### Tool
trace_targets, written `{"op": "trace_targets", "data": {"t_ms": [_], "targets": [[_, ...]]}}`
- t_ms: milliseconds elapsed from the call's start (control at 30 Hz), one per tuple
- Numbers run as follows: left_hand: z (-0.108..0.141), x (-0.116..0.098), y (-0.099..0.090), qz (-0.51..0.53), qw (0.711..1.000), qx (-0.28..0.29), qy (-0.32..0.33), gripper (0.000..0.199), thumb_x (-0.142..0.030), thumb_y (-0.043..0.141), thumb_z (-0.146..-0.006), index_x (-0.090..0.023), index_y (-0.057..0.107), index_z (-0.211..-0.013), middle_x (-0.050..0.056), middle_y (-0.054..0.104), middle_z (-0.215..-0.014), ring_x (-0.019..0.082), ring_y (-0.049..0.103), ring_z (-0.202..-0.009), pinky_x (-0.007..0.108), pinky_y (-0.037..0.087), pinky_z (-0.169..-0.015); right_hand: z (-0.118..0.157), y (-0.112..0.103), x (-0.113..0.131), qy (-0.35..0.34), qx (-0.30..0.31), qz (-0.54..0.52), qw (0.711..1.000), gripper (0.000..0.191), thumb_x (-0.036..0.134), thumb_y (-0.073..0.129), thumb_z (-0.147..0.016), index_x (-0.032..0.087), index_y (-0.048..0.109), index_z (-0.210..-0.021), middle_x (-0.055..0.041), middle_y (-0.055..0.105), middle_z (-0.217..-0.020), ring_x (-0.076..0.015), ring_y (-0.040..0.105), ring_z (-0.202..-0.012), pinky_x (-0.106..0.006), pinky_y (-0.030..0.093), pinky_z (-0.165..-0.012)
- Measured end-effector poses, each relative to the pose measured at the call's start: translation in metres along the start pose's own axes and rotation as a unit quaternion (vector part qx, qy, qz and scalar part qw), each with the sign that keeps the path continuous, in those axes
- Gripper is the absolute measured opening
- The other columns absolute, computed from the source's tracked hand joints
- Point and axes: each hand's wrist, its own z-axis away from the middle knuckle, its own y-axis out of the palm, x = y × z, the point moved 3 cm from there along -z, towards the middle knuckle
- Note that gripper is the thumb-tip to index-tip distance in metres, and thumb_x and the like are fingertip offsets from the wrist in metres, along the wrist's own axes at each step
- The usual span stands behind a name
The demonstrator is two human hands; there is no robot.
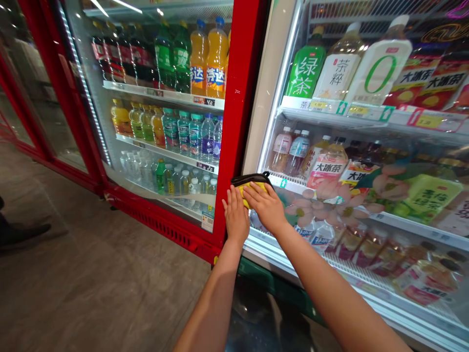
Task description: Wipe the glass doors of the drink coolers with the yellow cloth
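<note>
A yellow cloth with a dark edge (251, 179) is pressed against the pale door frame between two drink coolers. My right hand (265, 204) lies on the cloth, fingers stretched out flat and pointing up and to the left. Beside it, my left hand (236, 214) rests with extended fingers at the cloth's lower left, close to the red cooler's frame (244, 98). Both hands nearly touch each other. Part of the cloth is hidden under the fingers.
The left cooler holds rows of bottles behind glass, among them orange bottles (217, 58). More bottles, one with a green label (306, 66), stand in the right cooler. Someone's dark shoe (25, 233) is on the floor (91, 283) at the left.
</note>
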Motion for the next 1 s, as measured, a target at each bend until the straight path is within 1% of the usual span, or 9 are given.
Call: {"op": "trace_targets", "data": {"t_ms": [100,233,367,467,600,700,767,867,1000], "targets": [[-0.014,-0.010,-0.005,0.031,0.999,-0.006,0.044,0.078,-0.009,0.035,-0.096,-0.021,0.002,-0.166,0.013,0.012,-0.173,0.026,0.004,-0.160,0.059,0.019,-0.128,0.002,-0.010,-0.006,0.040,-0.032,0.016,0.999,0.046,0.016,0.048,-0.102,0.024,0.054,-0.148,-0.0021,0.055,-0.154,-0.0207,0.044,-0.148,-0.044,0.024,-0.127],[-0.008,-0.011,-0.005,0.037,0.995,0.023,0.092,0.073,-0.009,0.034,-0.098,-0.020,0.010,-0.166,0.014,0.021,-0.171,0.025,0.010,-0.160,0.057,0.022,-0.128,0.028,-0.009,-0.001,0.054,-0.034,0.014,0.998,0.054,0.012,0.047,-0.099,0.021,0.049,-0.152,-0.0058,0.054,-0.155,-0.0221,0.043,-0.149,-0.047,0.019,-0.128],[-0.020,-0.009,-0.012,0.049,0.997,-0.010,0.051,0.070,-0.010,0.035,-0.098,-0.020,0.016,-0.165,0.014,0.023,-0.171,0.027,0.009,-0.160,0.061,0.020,-0.127,0.003,-0.013,-0.009,0.020,-0.017,0.008,1.000,0.049,0.013,0.047,-0.101,0.024,0.054,-0.148,-0.0026,0.056,-0.153,-0.0197,0.046,-0.147,-0.044,0.026,-0.126],[-0.038,-0.020,-0.018,0.077,0.995,-0.044,0.036,0.070,-0.010,0.033,-0.099,-0.022,0.016,-0.165,0.013,0.022,-0.171,0.026,0.007,-0.160,0.062,0.020,-0.127,-0.018,-0.025,-0.020,0.027,-0.027,0.020,0.999,0.048,0.015,0.047,-0.102,0.025,0.053,-0.148,-0.0013,0.053,-0.156,-0.0195,0.044,-0.148,-0.043,0.027,-0.126],[-0.034,-0.033,-0.016,0.091,0.992,-0.024,0.087,0.072,-0.008,0.033,-0.097,-0.024,0.016,-0.165,0.011,0.025,-0.170,0.024,0.010,-0.160,0.058,0.020,-0.128,0.005,-0.028,-0.017,0.077,-0.056,0.044,0.994,0.053,0.014,0.045,-0.102,0.024,0.046,-0.154,-0.0034,0.049,-0.159,-0.0214,0.040,-0.151,-0.046,0.019,-0.128],[-0.018,-0.027,-0.011,0.081,0.992,-0.006,0.099,0.072,-0.007,0.033,-0.096,-0.021,0.018,-0.165,0.015,0.028,-0.169,0.025,0.016,-0.159,0.059,0.021,-0.127,0.023,-0.018,-0.006,0.071,-0.049,0.050,0.995,0.054,0.013,0.046,-0.101,0.022,0.046,-0.154,-0.0043,0.051,-0.158,-0.0223,0.041,-0.150,-0.047,0.017,-0.129],[-0.017,-0.022,-0.011,0.082,0.993,-0.007,0.083,0.070,-0.007,0.034,-0.096,-0.018,0.020,-0.164,0.018,0.028,-0.168,0.026,0.016,-0.159,0.060,0.021,-0.127,0.016,-0.014,-0.005,0.048,-0.031,0.045,0.997,0.051,0.015,0.047,-0.102,0.022,0.049,-0.152,-0.0029,0.052,-0.157,-0.0220,0.042,-0.149,-0.047,0.018,-0.129],[-0.031,-0.023,-0.017,0.111,0.992,-0.020,0.055,0.069,-0.008,0.034,-0.097,-0.018,0.022,-0.164,0.016,0.024,-0.169,0.026,0.014,-0.159,0.059,0.021,-0.127,-0.010,-0.020,-0.014,0.035,-0.014,0.040,0.999,0.049,0.017,0.046,-0.102,0.024,0.050,-0.151,-0.0001,0.051,-0.158,-0.0207,0.040,-0.150,-0.046,0.021,-0.128],[-0.046,-0.036,-0.028,0.160,0.984,-0.013,0.080,0.070,-0.007,0.033,-0.095,-0.022,0.027,-0.163,0.011,0.027,-0.170,0.023,0.016,-0.159,0.057,0.020,-0.128,-0.011,-0.031,-0.021,0.085,-0.035,0.048,0.995,0.053,0.017,0.044,-0.103,0.024,0.044,-0.156,-0.0015,0.045,-0.162,-0.0211,0.033,-0.154,-0.048,0.020,-0.128]]}}
